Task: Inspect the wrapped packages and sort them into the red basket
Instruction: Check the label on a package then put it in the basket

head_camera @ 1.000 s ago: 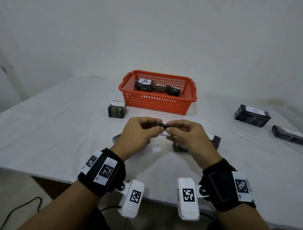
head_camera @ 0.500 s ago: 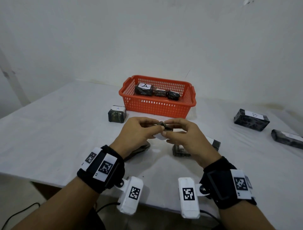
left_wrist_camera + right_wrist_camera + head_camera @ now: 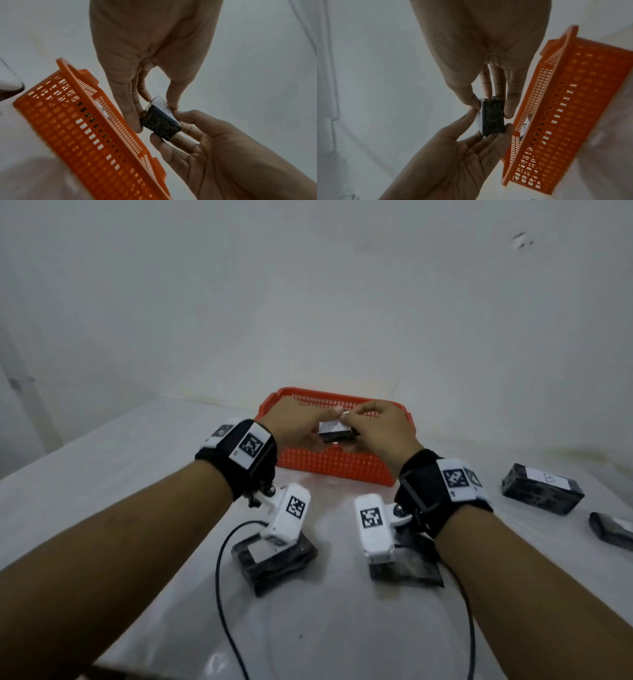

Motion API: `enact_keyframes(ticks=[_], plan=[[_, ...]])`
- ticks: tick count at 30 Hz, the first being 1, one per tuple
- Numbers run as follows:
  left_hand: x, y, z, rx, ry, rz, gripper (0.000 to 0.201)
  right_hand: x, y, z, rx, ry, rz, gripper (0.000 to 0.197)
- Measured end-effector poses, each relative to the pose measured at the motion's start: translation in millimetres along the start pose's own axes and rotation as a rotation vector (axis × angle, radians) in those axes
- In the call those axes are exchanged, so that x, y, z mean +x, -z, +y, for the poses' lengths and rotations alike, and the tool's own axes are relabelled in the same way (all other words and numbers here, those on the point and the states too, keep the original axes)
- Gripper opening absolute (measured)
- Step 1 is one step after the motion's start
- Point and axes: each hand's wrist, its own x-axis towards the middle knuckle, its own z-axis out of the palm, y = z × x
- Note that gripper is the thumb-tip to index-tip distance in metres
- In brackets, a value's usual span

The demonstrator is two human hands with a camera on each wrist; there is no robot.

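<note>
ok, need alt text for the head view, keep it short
Both hands, left hand and right hand, pinch a small black-wrapped package with a white label above the red basket. Four more wrapped packages lie on the white table: two near the wrists and two at the right edge.

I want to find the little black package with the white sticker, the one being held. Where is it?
In the head view, the small black package is pinched between the left hand and right hand, held over the red basket.
</note>
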Motion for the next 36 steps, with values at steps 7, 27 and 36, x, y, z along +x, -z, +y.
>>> enact_keyframes(ticks=[7,27,36], plan=[[107,26,17,0.029,0.292,-0.083,0.046,95,-27,-7,0.030,-0.237,-0.037,0.012],[241,49,-12,0.353,0.492,-0.106,0.023,223,-78,35,-0.149,-0.499,-0.221,0.016],[245,47,-11,0.657,0.389,-0.108,0.031,227,-79,38,-0.299,-0.431,-0.239,0.018]])
